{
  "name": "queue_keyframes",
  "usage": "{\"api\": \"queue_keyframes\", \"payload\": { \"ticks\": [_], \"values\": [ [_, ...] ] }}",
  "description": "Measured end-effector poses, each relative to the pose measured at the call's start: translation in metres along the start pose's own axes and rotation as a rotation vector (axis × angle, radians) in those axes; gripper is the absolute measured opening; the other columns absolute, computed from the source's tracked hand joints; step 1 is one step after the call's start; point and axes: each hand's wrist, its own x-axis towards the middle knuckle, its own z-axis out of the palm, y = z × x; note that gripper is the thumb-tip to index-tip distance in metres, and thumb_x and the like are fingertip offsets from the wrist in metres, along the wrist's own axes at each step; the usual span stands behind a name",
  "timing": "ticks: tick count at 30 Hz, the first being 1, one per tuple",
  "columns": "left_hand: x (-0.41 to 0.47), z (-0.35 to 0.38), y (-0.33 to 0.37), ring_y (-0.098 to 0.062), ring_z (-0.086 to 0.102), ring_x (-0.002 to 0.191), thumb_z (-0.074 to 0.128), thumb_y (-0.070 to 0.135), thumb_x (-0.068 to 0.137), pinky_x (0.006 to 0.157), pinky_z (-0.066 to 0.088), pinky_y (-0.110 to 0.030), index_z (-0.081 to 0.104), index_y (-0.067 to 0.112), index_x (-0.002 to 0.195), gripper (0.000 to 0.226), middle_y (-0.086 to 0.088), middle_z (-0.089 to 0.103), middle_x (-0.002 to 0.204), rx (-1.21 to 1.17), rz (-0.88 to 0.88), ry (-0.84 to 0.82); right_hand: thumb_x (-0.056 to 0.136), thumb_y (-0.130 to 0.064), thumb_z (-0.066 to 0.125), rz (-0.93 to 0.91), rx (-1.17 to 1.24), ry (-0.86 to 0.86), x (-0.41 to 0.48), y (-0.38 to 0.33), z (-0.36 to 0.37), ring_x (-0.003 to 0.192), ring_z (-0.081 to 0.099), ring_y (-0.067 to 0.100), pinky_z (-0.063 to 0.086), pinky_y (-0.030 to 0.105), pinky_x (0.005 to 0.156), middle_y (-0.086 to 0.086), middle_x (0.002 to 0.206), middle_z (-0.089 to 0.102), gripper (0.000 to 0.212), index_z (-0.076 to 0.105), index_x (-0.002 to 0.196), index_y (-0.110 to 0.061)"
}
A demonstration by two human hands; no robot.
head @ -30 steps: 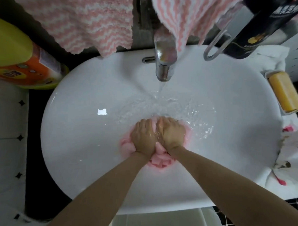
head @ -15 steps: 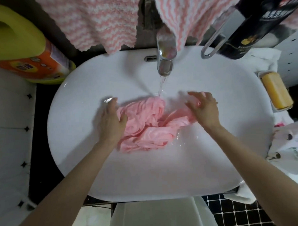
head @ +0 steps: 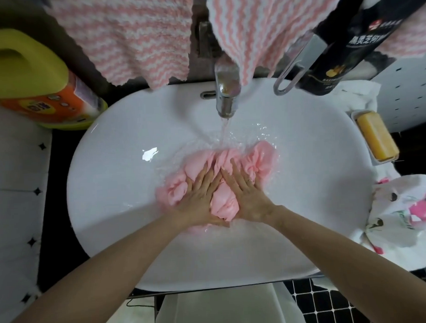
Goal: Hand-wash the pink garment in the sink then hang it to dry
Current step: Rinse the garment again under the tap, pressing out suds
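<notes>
Our two arms reach out over the white sink (head: 112, 201). Our left hand (head: 198, 198) and our right hand (head: 247, 198) lie flat on the pink garment (head: 260, 157), side by side. The fingers are straight and a bit spread, and they press down on the cloth. The fingertips of both hands lean toward each other and almost meet.

The garment is a wet, bunched heap in the middle of the sink. A lump of it pokes up between our hands. More of it bulges out to the left and past our fingers.

Water (head: 224, 132) runs down onto the far edge of the garment and splashes around it. It comes from the shiny tap (head: 226, 98) at the back of the sink.

On the right, a yellow soap (head: 376, 136) sits in a dish beside the sink. Nearer to us lies a white cloth (head: 402, 217) with pink spots. On the far left stands a yellow jug (head: 30, 78). Striped towels (head: 140, 35) hang above the tap, with a black bottle (head: 340, 43) to their right.
</notes>
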Motion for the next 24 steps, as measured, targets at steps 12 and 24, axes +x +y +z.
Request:
{"api": "queue_keyframes", "payload": {
  "ticks": [12,24],
  "values": [
    [-0.028,-0.005,-0.034,-0.027,0.015,0.143,0.060,0.072,0.056,0.110,0.015,-0.058,0.023,0.019,0.148,0.112,-0.012,0.020,0.156,0.325,0.136,0.190,0.069,-0.062,0.062,-0.087,0.077,0.173,-0.009,0.002,-0.011,0.141,0.027,0.036,0.022,0.062,0.111,0.018,0.153,0.028,0.093,0.032,0.147,-0.021],
    [-0.013,-0.085,0.020,-0.024,0.064,0.070,0.055,0.026,0.084,0.064,0.054,-0.025,0.064,0.011,0.083,0.018,-0.008,0.068,0.077,-1.548,-0.637,0.056,0.080,-0.035,0.058,0.385,0.997,-0.078,-0.004,-0.009,-0.100,0.061,0.061,0.014,0.046,0.025,0.063,-0.005,0.061,0.065,0.022,0.061,0.070,-0.016]
  ]
}}
